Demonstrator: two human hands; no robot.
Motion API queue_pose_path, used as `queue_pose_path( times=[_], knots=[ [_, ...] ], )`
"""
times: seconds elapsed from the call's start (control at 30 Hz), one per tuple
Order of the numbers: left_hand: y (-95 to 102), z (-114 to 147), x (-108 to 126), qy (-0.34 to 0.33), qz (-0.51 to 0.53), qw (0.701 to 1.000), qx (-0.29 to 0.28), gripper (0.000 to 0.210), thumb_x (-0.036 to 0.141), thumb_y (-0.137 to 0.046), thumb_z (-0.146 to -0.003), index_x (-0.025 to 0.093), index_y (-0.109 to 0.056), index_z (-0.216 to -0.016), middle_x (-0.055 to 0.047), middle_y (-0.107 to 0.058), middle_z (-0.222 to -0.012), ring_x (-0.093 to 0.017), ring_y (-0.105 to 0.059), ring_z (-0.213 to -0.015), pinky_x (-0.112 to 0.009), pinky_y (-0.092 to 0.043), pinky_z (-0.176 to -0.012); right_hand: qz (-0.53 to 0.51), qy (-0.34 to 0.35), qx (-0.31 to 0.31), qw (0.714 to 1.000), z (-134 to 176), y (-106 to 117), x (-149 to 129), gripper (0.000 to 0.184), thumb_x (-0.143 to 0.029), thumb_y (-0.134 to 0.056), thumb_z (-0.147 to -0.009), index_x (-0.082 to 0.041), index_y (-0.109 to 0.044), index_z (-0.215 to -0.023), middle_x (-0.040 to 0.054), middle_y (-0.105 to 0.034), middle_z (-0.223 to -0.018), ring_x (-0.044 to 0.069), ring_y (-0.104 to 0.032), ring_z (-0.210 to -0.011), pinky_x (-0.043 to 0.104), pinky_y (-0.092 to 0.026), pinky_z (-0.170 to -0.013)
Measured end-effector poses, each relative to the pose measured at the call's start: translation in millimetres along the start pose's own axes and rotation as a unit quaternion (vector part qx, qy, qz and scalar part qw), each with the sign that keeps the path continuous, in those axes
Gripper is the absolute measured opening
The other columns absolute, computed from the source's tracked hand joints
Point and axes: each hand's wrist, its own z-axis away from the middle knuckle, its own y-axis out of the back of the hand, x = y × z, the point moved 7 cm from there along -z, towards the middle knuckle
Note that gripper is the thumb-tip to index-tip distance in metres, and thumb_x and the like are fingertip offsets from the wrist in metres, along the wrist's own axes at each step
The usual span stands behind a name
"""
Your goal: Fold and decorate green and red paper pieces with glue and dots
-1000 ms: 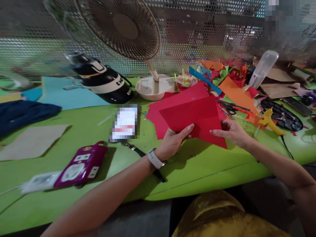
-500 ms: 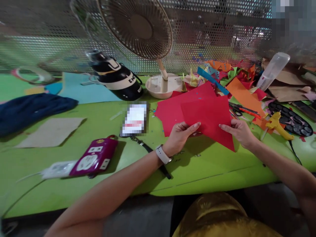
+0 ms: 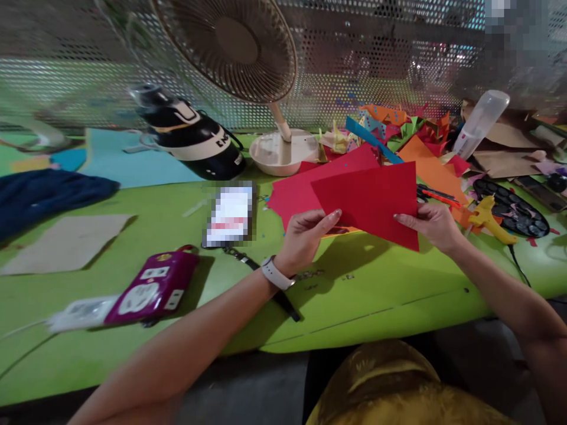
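Observation:
A sheet of red paper [image 3: 367, 198] is held up above the table between both hands. My left hand [image 3: 308, 236], with a white watch on its wrist, pinches its lower left part between thumb and fingers. On the right edge, my right hand [image 3: 432, 227] grips the same sheet, thumb on top. Behind it a larger red sheet [image 3: 295, 192] lies on the table, partly covered. A strip of orange shows below the held sheet. Right of my right hand lie orange-handled scissors [image 3: 440, 196] and a yellow glue gun [image 3: 489, 221].
On the green table [image 3: 354, 319] stand a fan [image 3: 283, 153] and a dark bottle [image 3: 195, 141]. A phone [image 3: 230, 212] with a strap and a purple power strip [image 3: 153, 286] lie left. Paper scraps [image 3: 416, 121], a clear bottle [image 3: 481, 124] and a black palette [image 3: 514, 206] are right.
The held red sheet has turned so that its lower edge sits flatter, and its lower right corner has risen. My hands are slightly farther apart. The view has shifted a little to the right.

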Motion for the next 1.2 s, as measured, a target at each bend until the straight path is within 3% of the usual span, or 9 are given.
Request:
queue_pose_path(
  times=[0.1, 0.27, 0.37, 0.53, 0.67, 0.77, 1.0, 1.1, 1.2],
  knots=[
    [-4.6, 2, 23, -0.133, -0.127, 0.98, -0.075, 0.02, 0.04, -0.083, -0.071, 0.021, -0.079, -0.078, -0.005, -0.079, -0.078, -0.019, -0.074, -0.069, -0.031, -0.063, -0.067, 0.054, 0.142, 0.007, 0.988, 0, 16, -31, 0.017, -0.04, -0.072, -0.082, -0.025, -0.078, -0.087, 0.0025, -0.076, -0.091, 0.021, -0.071, -0.086, 0.036, -0.058, -0.079],
    [-14.3, 16, 56, -0.364, -0.283, 0.871, -0.171, 0.023, 0.02, -0.07, -0.086, 0.026, -0.076, -0.107, -0.006, -0.079, -0.093, -0.017, -0.075, -0.082, -0.026, -0.061, -0.075, 0.232, 0.302, -0.024, 0.924, 8, 24, -63, 0.02, -0.029, -0.057, -0.095, -0.029, -0.076, -0.1, 0.005, -0.074, -0.11, 0.021, -0.068, -0.103, 0.04, -0.052, -0.092],
    [-17.8, 24, 58, -0.429, -0.373, 0.794, -0.215, 0.031, 0.019, -0.059, -0.093, 0.029, -0.069, -0.12, -0.007, -0.077, -0.106, -0.018, -0.073, -0.096, -0.03, -0.059, -0.083, 0.304, 0.309, -0.042, 0.9, 9, 22, -52, 0.025, -0.027, -0.051, -0.097, -0.029, -0.075, -0.103, 0.006, -0.071, -0.119, 0.022, -0.066, -0.109, 0.043, -0.051, -0.093],
    [-34.1, 36, 29, -0.396, -0.537, 0.656, -0.354, 0.035, 0.018, -0.042, -0.099, 0.028, -0.065, -0.123, -0.007, -0.074, -0.115, -0.02, -0.069, -0.108, -0.035, -0.053, -0.096, 0.41, 0.304, -0.086, 0.856, 13, 15, -17, 0.034, -0.021, -0.043, -0.098, -0.028, -0.075, -0.105, 0.007, -0.066, -0.13, 0.027, -0.06, -0.12, 0.05, -0.048, -0.1],
    [-49.4, 48, 15, -0.463, -0.569, 0.57, -0.371, 0.036, 0.009, -0.035, -0.099, 0.019, -0.065, -0.116, -0.01, -0.075, -0.106, -0.019, -0.069, -0.1, -0.035, -0.053, -0.092, 0.442, 0.276, -0.116, 0.845, 15, 10, 9, 0.039, -0.015, -0.038, -0.097, -0.027, -0.073, -0.11, 0.009, -0.066, -0.131, 0.027, -0.06, -0.12, 0.053, -0.048, -0.101],
    [-54.6, 52, 6, -0.491, -0.562, 0.548, -0.378, 0.037, 0.009, -0.031, -0.1, 0.016, -0.064, -0.115, -0.01, -0.074, -0.101, -0.018, -0.068, -0.093, -0.033, -0.054, -0.085, 0.453, 0.242, -0.161, 0.843, 16, 5, 26, 0.042, -0.009, -0.042, -0.091, -0.024, -0.072, -0.115, 0.0107, -0.066, -0.13, 0.027, -0.062, -0.118, 0.051, -0.05, -0.1],
    [-49.4, 44, 2, -0.452, -0.543, 0.593, -0.387, 0.039, 0.015, -0.03, -0.102, 0.021, -0.064, -0.121, -0.008, -0.074, -0.107, -0.019, -0.067, -0.097, -0.032, -0.052, -0.087, 0.421, 0.156, -0.189, 0.873, 10, 7, 33, 0.049, -0.011, -0.036, -0.091, -0.016, -0.062, -0.132, 0.0088, -0.059, -0.14, 0.021, -0.055, -0.131, 0.04, -0.042, -0.113],
    [-49.5, 46, 3, -0.466, -0.545, 0.58, -0.387, 0.037, 0.014, -0.032, -0.101, 0.02, -0.064, -0.12, -0.008, -0.074, -0.105, -0.019, -0.068, -0.094, -0.031, -0.053, -0.084, 0.431, 0.134, -0.183, 0.873, 2, -2, 29, 0.052, -0.031, -0.036, -0.1, -0.01, -0.046, -0.146, 0.014, -0.044, -0.152, 0.024, -0.042, -0.142, 0.043, -0.035, -0.118],
    [-49.2, 49, 6, -0.479, -0.539, 0.577, -0.384, 0.037, 0.011, -0.034, -0.1, 0.019, -0.063, -0.121, -0.009, -0.074, -0.106, -0.02, -0.068, -0.097, -0.032, -0.053, -0.087, 0.458, 0.115, -0.218, 0.854, -4, -20, 36, 0.075, -0.06, -0.039, -0.097, -0.006, -0.039, -0.15, 0.0193, -0.034, -0.156, 0.031, -0.033, -0.146, 0.048, -0.028, -0.121]
  ],
)
